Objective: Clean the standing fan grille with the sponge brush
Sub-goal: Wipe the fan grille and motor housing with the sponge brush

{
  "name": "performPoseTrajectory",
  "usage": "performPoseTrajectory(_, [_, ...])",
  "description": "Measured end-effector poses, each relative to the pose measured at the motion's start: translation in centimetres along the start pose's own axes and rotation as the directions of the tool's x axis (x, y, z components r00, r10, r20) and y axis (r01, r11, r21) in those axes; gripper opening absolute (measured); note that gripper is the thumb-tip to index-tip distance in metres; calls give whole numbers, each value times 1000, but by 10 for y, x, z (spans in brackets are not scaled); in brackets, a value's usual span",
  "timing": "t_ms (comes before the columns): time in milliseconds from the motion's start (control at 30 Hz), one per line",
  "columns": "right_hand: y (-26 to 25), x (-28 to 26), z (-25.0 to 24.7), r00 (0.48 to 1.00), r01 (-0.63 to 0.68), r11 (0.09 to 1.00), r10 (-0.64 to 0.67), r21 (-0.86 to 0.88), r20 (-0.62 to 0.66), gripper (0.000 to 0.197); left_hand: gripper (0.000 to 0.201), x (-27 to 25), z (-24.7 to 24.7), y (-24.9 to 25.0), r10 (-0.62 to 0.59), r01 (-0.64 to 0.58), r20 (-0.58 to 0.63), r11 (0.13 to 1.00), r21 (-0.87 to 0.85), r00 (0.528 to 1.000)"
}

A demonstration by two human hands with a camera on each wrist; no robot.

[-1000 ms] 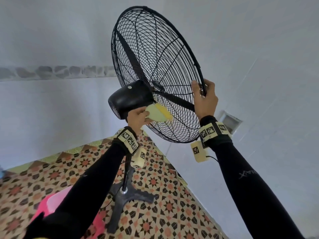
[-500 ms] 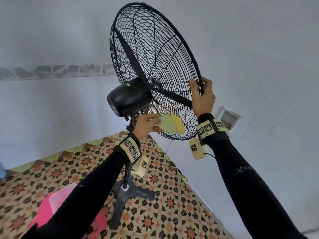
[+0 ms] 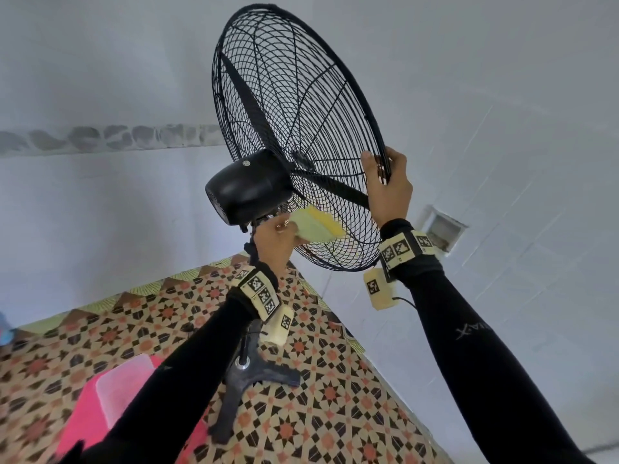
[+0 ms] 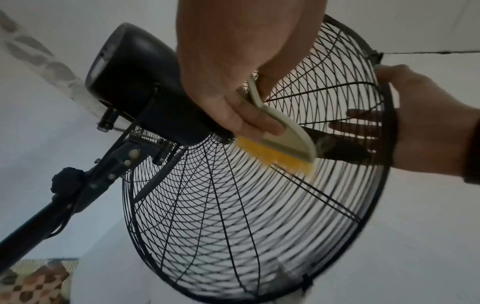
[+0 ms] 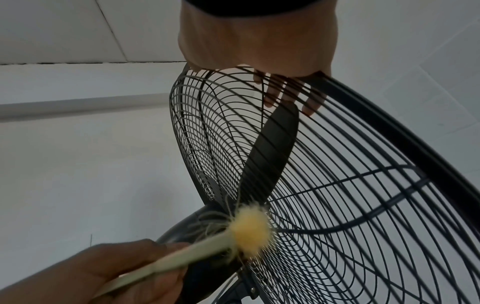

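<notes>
Fan grille [image 3: 294, 128]: sitting atop the stand, tilting upward, in front of the motor housing [image 3: 248, 189].
Blade [image 5: 272, 144]: lying inside the grille, between its back and front wires.
Sponge brush [image 3: 316, 226]: pressing against the grille's back wires, just below and right of the motor housing.
Left hand [image 3: 273, 242]: gripping the brush handle, under the motor housing.
Right hand [image 3: 388, 189]: clutching the grille's rim at its right side, fingers reaching over to the front.
Stand base [image 3: 248, 380]: resting on the floor [image 3: 335, 413], below the left forearm, near the corner of the walls.
Container [image 3: 114, 400]: lying on the floor, left of the stand base.
</notes>
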State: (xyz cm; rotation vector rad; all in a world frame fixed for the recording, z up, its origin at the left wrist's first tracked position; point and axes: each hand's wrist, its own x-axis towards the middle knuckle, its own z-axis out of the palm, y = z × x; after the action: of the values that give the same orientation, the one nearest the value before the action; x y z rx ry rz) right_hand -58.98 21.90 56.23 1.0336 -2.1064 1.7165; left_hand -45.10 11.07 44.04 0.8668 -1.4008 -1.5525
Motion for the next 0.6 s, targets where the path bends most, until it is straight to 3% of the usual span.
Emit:
performPoseTrajectory(67, [1,-1,-2,1000,-5,1000,5,2,10,54,32,0,2,4,-1,1,-36,1000,-15,999])
performPoseTrajectory(233, [8,5,-18,984,-90,996,86,15,153,54,37,-38,20,2,-18,9,198,999,51,980])
performPoseTrajectory(300, [18,8,-28,955,-152,988,141,22,260,65,36,-42,21,2,-6,0,144,999,40,990])
performPoseTrajectory(400, [41,-1,-40,888,-224,974,201,8,414,75,37,-39,25,3,-13,13,-32,1000,-4,999])
performPoseTrajectory(600, [79,-5,-56,801,-258,961,157,96,577,94,33,-85,48,-2,2,-5,46,998,65,999])
